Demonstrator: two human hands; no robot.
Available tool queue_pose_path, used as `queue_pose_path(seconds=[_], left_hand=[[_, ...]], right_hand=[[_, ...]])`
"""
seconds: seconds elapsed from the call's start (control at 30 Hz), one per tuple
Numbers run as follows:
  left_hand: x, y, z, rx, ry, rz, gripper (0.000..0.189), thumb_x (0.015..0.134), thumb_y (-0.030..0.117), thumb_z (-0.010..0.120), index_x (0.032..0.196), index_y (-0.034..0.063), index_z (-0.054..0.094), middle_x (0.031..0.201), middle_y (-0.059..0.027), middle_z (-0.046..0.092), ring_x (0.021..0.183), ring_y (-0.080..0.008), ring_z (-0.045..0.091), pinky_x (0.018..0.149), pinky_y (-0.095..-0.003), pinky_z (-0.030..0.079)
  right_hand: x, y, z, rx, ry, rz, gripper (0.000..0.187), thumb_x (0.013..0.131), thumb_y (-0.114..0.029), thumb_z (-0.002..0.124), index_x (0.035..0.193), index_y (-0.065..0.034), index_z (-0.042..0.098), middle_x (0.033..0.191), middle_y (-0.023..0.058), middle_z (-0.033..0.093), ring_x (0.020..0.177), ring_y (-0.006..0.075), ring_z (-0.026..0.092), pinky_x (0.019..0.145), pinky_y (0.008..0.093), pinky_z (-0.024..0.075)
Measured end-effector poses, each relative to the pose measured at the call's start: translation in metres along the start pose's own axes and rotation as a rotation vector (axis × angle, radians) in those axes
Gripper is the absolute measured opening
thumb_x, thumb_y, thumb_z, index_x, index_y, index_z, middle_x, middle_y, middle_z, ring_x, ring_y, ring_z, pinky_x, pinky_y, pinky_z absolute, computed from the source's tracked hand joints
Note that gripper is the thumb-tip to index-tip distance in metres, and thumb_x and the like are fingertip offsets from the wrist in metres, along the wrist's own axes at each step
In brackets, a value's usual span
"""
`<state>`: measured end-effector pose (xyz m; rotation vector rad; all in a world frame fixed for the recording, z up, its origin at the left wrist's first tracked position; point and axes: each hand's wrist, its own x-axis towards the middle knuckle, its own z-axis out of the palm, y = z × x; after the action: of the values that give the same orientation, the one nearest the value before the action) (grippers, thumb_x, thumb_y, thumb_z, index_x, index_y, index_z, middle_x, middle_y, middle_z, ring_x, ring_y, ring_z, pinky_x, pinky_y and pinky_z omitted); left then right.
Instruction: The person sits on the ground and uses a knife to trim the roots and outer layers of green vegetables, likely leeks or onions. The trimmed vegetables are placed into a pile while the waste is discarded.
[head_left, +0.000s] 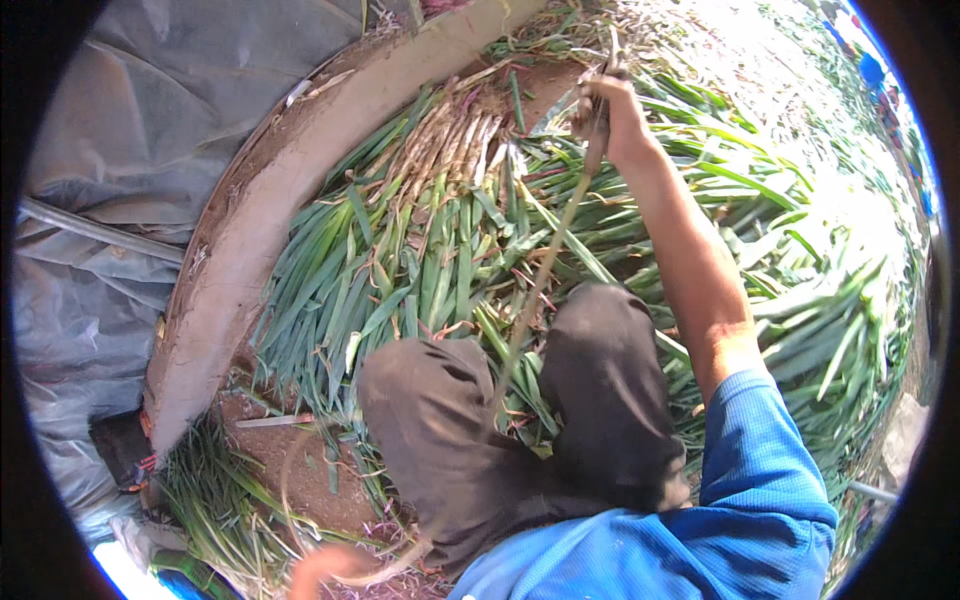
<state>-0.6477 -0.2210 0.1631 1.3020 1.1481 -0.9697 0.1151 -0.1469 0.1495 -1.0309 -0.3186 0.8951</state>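
My right hand (609, 112), its fingers dirty, is raised over the far side of the greens and closed around a long, thin tan strip (551, 262). The strip hangs slantwise down between my knees and blurs at its lower end. Just left of that hand, a bundle of green onions (450, 217) lies with its pale root ends away from me. My left hand (334, 566) is a motion blur at the bottom edge. Beside it curves another blurred tan strip (289, 480); whether the fingers hold it, I cannot tell.
A low, curved-looking earthen or concrete ledge (300, 165) runs along the left, with grey plastic sheeting (142, 135) beyond. More green onions (795, 322) are heaped at right, and others (225, 480) lie lower left. A black object (124, 454) and a green crate (195, 574) stand by the ledge.
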Motion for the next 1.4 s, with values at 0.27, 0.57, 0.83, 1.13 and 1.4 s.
queue_pose_path(seconds=[0.27, 0.57, 0.83, 1.13, 1.4], left_hand=[[0.136, 0.110, -0.120, -0.296, 0.881, 0.036, 0.027, 0.096, 0.020, 0.063, 0.108, -0.0025, 0.070, 0.073, -0.0097, 0.070, 0.065, -0.0193, 0.064, 0.063, -0.0372, 0.053], [0.392, 0.389, -0.271, 0.544, 1.347, 0.549, 0.053, 0.080, 0.020, 0.076, 0.124, -0.0038, 0.059, 0.126, -0.0271, 0.059, 0.117, -0.0423, 0.058, 0.105, -0.0488, 0.046], [0.478, 0.531, -0.238, 0.531, 1.057, 0.999, 0.025, 0.090, 0.011, 0.062, 0.110, -0.0037, 0.057, 0.112, -0.0253, 0.060, 0.100, -0.0458, 0.065, 0.084, -0.0542, 0.055], [0.560, 0.605, -0.232, 0.684, 0.960, 0.499, 0.062, 0.076, 0.023, 0.068, 0.127, -0.0100, 0.056, 0.131, -0.0304, 0.060, 0.123, -0.0379, 0.061, 0.104, -0.0429, 0.051], [0.537, 0.614, -0.206, 0.681, 0.876, 0.562, 0.052, 0.073, 0.029, 0.070, 0.114, -0.0007, 0.062, 0.114, -0.0243, 0.064, 0.113, -0.0419, 0.061, 0.098, -0.0514, 0.049]], right_hand=[[0.028, 0.199, -0.047, -0.528, 0.079, 0.400, 0.021, 0.085, -0.020, 0.074, 0.085, -0.0032, 0.062, 0.070, 0.0040, 0.058, 0.056, 0.0152, 0.054, 0.051, 0.0335, 0.0440], [-0.024, 0.241, -0.066, -0.873, -0.173, 0.484, 0.025, 0.083, -0.022, 0.074, 0.095, -0.0016, 0.066, 0.081, 0.0036, 0.065, 0.069, 0.0126, 0.057, 0.066, 0.0304, 0.0461], [-0.016, 0.260, -0.119, -0.674, 0.113, 0.665, 0.017, 0.084, -0.018, 0.074, 0.083, -0.0062, 0.062, 0.074, 0.0008, 0.060, 0.064, 0.0117, 0.055, 0.060, 0.0304, 0.0453], [-0.030, 0.230, -0.130, -0.708, 0.058, 0.641, 0.028, 0.084, -0.020, 0.076, 0.097, 0.0016, 0.064, 0.081, 0.0027, 0.062, 0.076, 0.0106, 0.052, 0.070, 0.0311, 0.0477], [-0.036, 0.234, -0.156, -0.706, 0.094, 0.561, 0.022, 0.086, -0.017, 0.078, 0.089, -0.0060, 0.059, 0.075, -0.0024, 0.054, 0.069, 0.0080, 0.047, 0.062, 0.0278, 0.0411]])
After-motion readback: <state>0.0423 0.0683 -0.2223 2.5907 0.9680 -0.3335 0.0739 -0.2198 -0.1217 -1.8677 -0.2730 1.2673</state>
